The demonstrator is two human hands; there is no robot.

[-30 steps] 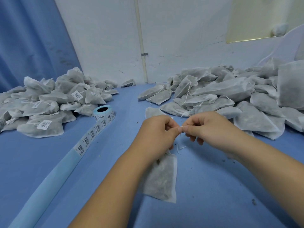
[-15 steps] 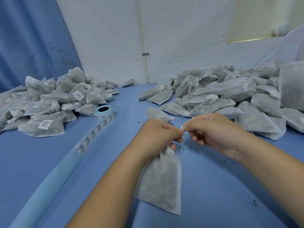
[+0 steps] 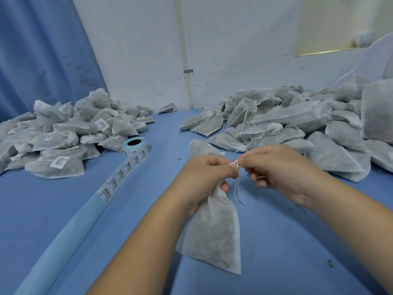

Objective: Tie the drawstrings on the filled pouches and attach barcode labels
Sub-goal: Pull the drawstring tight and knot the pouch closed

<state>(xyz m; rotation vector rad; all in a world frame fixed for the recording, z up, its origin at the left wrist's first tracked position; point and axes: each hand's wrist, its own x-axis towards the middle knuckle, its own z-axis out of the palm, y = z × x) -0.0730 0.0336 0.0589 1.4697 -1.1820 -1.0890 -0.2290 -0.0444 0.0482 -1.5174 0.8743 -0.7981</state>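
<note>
Pouch (image 3: pixel 214 233), lifted since, hangs below left hand (image 3: pixel 204 173) gripping it; right hand (image 3: pixel 282 169) pinches drawstring (image 3: pixel 236 188).

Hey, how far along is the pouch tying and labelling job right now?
Done: the left pile of pouches shows barcode labels. In hand: the left hand holds one pouch by its neck while the right hand pinches its drawstring; no label visible. Left: the right pile, unlabelled, strings loose.

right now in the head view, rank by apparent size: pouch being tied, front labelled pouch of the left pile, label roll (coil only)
1. pouch being tied: looks largest, but it is nearest the camera, so unsure
2. front labelled pouch
3. label roll, coil only: smallest
</note>
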